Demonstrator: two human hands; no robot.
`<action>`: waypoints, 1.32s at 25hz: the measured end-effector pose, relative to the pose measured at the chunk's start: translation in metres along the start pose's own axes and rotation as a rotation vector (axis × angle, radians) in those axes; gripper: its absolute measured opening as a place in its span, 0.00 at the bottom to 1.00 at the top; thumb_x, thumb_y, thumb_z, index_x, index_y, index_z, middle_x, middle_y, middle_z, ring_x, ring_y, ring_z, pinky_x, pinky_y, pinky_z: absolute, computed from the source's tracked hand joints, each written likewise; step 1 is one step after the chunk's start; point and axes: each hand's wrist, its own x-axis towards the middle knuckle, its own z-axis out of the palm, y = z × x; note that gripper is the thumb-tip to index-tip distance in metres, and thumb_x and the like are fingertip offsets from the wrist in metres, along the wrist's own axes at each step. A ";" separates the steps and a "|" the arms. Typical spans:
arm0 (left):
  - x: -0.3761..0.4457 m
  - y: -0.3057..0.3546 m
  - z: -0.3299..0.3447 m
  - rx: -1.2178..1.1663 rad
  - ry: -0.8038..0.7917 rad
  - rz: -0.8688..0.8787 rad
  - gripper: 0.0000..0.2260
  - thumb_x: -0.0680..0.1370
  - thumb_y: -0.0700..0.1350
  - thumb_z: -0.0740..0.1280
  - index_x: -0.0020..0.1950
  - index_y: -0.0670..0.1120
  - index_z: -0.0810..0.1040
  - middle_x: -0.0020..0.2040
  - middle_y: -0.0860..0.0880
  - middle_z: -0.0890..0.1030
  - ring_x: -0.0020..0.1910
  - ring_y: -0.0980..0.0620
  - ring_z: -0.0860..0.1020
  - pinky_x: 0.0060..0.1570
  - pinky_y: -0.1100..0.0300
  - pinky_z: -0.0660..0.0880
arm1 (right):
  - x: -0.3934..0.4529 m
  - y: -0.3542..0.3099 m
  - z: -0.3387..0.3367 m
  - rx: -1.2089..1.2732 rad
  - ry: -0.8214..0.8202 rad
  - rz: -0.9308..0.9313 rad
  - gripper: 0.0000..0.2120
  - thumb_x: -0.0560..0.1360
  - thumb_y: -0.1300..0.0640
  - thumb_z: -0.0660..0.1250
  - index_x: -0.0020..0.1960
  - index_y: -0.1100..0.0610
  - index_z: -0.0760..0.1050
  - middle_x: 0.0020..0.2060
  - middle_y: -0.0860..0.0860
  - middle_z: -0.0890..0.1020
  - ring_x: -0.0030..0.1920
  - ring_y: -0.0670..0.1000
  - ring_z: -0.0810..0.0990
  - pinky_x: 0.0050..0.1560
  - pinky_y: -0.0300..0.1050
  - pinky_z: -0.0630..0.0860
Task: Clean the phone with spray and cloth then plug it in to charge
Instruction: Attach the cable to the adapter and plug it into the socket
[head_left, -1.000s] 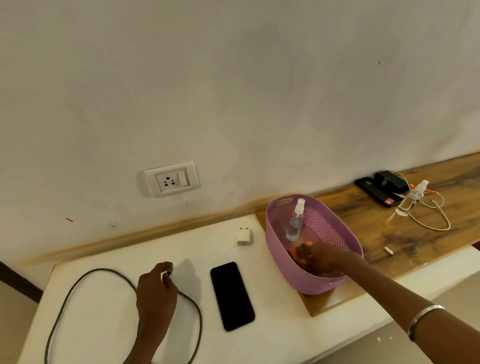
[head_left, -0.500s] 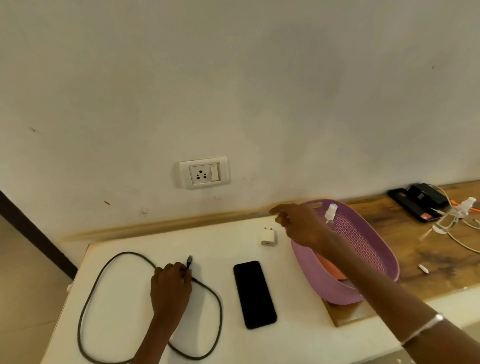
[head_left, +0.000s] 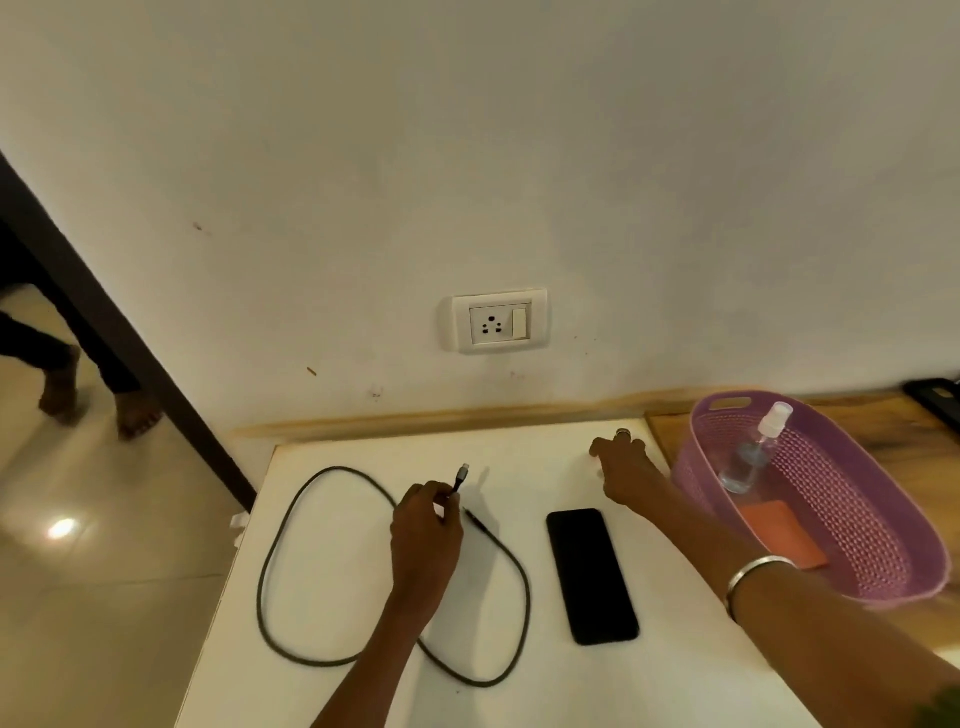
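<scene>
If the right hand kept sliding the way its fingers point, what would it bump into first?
The right hand points toward the back of the white table. Past its fingertips only bare tabletop shows, then the wooden strip at the wall's foot. The hand may cover something small.

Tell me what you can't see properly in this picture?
- Head view: whatever lies under the right hand is covered by it; no telling if it grips anything.
- Orange cloth in the purple basket: partly hidden by the right forearm.
- Dark object at far right: cut off by the frame edge.
- Person's feet at far left: blurred.
</scene>
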 end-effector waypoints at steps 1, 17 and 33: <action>0.003 0.003 -0.001 -0.003 0.005 0.007 0.03 0.79 0.44 0.67 0.46 0.50 0.80 0.43 0.55 0.80 0.33 0.57 0.77 0.35 0.67 0.70 | -0.003 -0.002 0.000 0.050 0.013 0.015 0.18 0.77 0.65 0.58 0.66 0.55 0.68 0.62 0.59 0.68 0.59 0.58 0.71 0.51 0.45 0.72; -0.024 0.115 -0.073 -0.034 -0.001 0.319 0.04 0.76 0.47 0.72 0.49 0.53 0.86 0.41 0.55 0.79 0.42 0.55 0.79 0.40 0.60 0.74 | -0.122 -0.055 -0.107 0.980 -0.144 -0.193 0.23 0.67 0.67 0.73 0.60 0.52 0.77 0.53 0.51 0.79 0.48 0.48 0.78 0.47 0.42 0.76; -0.062 0.177 -0.136 0.157 0.046 0.528 0.06 0.77 0.50 0.70 0.51 0.55 0.85 0.42 0.56 0.77 0.39 0.56 0.75 0.32 0.68 0.65 | -0.186 -0.085 -0.171 0.734 0.059 -0.215 0.26 0.71 0.59 0.73 0.68 0.53 0.72 0.60 0.56 0.79 0.46 0.51 0.78 0.47 0.42 0.80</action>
